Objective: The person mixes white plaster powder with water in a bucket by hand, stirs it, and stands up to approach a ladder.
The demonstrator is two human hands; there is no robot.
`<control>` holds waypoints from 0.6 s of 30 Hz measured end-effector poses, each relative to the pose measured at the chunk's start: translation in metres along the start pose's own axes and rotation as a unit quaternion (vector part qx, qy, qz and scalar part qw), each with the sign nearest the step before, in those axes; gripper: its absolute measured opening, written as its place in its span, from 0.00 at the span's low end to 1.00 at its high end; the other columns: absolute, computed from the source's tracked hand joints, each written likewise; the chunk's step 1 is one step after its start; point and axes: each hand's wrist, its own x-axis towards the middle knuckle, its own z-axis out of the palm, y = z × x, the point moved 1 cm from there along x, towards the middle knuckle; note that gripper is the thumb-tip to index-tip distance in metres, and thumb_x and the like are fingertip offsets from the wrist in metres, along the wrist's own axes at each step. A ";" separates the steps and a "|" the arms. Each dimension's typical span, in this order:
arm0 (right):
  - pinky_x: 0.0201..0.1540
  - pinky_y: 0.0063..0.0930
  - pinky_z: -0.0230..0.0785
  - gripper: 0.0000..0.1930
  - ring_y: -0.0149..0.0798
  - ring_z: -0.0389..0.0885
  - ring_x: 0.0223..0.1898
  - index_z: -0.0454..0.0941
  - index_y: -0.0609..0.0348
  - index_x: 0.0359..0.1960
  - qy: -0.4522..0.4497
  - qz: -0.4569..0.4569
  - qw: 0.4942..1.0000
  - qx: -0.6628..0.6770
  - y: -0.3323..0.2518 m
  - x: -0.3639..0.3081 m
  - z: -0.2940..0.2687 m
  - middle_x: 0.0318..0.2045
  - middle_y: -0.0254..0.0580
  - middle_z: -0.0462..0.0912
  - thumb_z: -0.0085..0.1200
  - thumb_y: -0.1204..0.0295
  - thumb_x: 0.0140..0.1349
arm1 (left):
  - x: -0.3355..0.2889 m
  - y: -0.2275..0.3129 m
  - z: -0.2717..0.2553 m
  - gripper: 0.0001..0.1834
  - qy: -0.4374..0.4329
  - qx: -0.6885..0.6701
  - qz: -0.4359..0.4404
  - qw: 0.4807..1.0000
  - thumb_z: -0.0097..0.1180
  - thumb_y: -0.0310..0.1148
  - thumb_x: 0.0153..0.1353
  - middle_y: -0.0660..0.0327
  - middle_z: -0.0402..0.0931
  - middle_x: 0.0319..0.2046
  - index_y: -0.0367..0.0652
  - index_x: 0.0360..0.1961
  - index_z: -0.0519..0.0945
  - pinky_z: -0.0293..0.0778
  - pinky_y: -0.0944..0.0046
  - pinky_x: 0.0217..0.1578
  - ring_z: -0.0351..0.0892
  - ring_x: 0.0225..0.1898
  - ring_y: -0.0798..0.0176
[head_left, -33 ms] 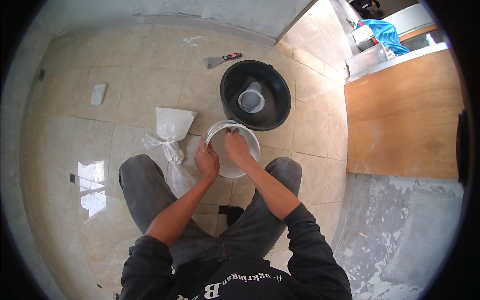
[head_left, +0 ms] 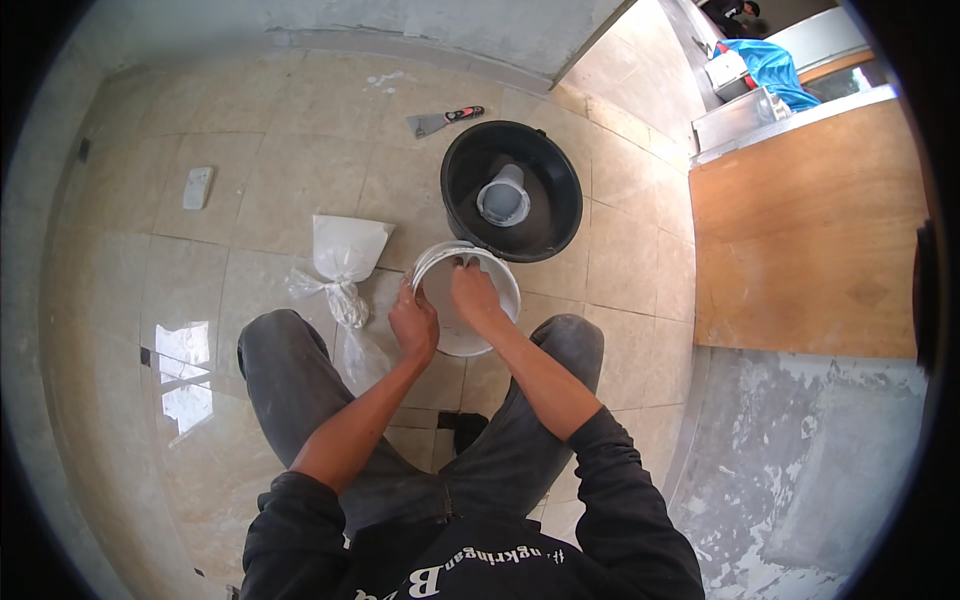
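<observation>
Bucket (head_left: 511,288), white, seen at view centre, gripped at nine-o'clock rim by left hand (head_left: 413,320). Right hand (head_left: 474,290) placed inside, fingers curled; whether anything is clasped cannot be told. Black tub (head_left: 565,200) set at one o'clock, tied plastic bag (head_left: 348,252) at ten, scraper (head_left: 445,119) at twelve.

— Where's it brightest?
— Floor (head_left: 640,75) at one o'clock; window-shaped glare (head_left: 184,345) sits between eight and nine.
— Shadows?
— Soft; the tub (head_left: 545,225) is dim inside.
— Edges?
— The wall (head_left: 28,300) at nine curves; corners go black.
</observation>
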 end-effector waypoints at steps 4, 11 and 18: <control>0.41 0.45 0.73 0.11 0.60 0.78 0.39 0.75 0.71 0.38 -0.038 -0.096 0.994 -0.023 0.009 -0.007 0.017 0.42 0.67 0.73 0.47 0.76 0.55 | -0.002 -0.001 0.003 0.15 0.032 -0.005 0.025 0.999 0.47 0.26 0.61 0.42 0.77 0.39 0.36 0.48 0.74 0.73 0.50 0.37 0.78 0.38 0.40; 0.44 0.45 0.72 0.14 0.58 0.78 0.40 0.76 0.67 0.42 -0.134 -0.165 0.974 -0.074 0.000 -0.012 0.008 0.44 0.63 0.71 0.46 0.75 0.55 | -0.003 0.000 0.000 0.15 0.020 -0.021 0.013 1.000 0.46 0.24 0.60 0.42 0.77 0.41 0.37 0.49 0.74 0.73 0.51 0.39 0.77 0.39 0.40; 0.41 0.46 0.74 0.12 0.55 0.79 0.39 0.76 0.69 0.39 -0.064 0.000 0.985 -0.157 0.005 -0.009 -0.008 0.38 0.60 0.77 0.46 0.75 0.55 | -0.004 -0.004 0.004 0.16 0.024 -0.008 0.023 0.999 0.47 0.24 0.59 0.42 0.76 0.41 0.38 0.50 0.74 0.73 0.51 0.38 0.78 0.38 0.40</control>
